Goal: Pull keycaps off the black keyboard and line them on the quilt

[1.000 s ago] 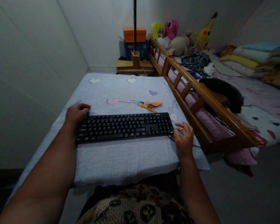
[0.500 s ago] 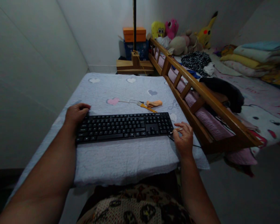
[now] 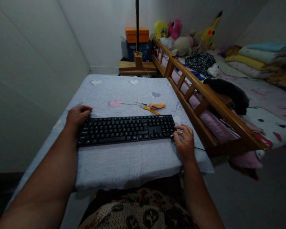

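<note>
Mid-frame, my left hand (image 3: 76, 117) curls against the keyboard (image 3: 116, 130), probably steadying it; whether it grips, I can't tell. My right hand (image 3: 185, 140) pinches a stick (image 3: 172, 136) by the keyboard's right corner, seemingly for control.

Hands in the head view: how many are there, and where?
2: the left hand is at the left end of the keyboard; the right hand holds a thin stick near the keyboard's lower right corner.

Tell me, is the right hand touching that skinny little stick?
Touching. The head view shows the right hand pinching the thin pale stick between thumb and fingers, with one end poking out toward the keyboard.
</note>
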### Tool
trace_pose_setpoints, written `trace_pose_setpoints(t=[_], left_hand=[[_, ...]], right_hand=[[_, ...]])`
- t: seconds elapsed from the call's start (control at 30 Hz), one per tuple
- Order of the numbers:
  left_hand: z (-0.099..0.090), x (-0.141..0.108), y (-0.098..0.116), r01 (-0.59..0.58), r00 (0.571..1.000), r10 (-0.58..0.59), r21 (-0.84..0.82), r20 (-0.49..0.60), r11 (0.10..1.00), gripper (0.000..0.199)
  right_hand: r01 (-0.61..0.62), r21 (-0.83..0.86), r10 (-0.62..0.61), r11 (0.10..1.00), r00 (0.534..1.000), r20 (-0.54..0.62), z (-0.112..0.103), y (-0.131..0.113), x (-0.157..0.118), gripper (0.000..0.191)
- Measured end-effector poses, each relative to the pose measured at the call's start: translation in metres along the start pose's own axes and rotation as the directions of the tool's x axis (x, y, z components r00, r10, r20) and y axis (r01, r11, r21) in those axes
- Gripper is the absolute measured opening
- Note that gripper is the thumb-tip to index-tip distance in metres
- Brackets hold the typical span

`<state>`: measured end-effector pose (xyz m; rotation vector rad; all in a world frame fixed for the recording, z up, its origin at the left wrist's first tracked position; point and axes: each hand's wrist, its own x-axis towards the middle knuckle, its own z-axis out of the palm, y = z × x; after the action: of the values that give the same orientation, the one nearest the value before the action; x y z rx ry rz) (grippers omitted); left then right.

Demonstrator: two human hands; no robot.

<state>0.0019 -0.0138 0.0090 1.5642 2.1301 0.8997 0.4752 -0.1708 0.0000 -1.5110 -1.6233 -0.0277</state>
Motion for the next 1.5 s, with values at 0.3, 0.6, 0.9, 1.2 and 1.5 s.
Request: trace_pose_setpoints(t=[0.3, 0.6, 0.9, 1.2, 1.5], left_hand=[[0.0001, -0.0005, 0.0022, 0.024, 1.000, -0.024, -0.010, 0.003, 1.000, 0.041], [-0.0003, -0.0017, 0.0007, 0.006, 1.000, -0.006, -0.004, 0.001, 1.000, 0.042], [-0.0008, -0.0019, 0.0030, 0.023, 1.000, -0.023, 0.011, 0.014, 1.000, 0.044], [-0.0014, -0.0018, 0.0034, 0.007, 1.000, -0.008, 0.003, 0.009, 1.000, 0.041], [0.0005, -0.0018, 0.0011, 0.011, 1.000, -0.011, -0.008, -0.008, 1.000, 0.041]], right_hand=[[-0.060, -0.045, 0.056, 0.997, 0.994, -0.095, -0.0027, 0.0063, 0.0002, 0.016], [-0.055, -0.020, 0.053, 0.998, 0.996, -0.074, -0.0021, 0.0021, 0.0013, 0.016], [0.008, 0.020, -0.009, 1.000, 1.000, 0.015, -0.0012, 0.0001, 0.0000, 0.014], [0.010, 0.014, -0.010, 1.000, 1.000, 0.027, -0.0007, 0.0023, 0.0003, 0.014], [-0.016, 0.022, 0.015, 1.000, 1.000, 0.021, 0.0018, 0.0019, 0.0017, 0.017]])
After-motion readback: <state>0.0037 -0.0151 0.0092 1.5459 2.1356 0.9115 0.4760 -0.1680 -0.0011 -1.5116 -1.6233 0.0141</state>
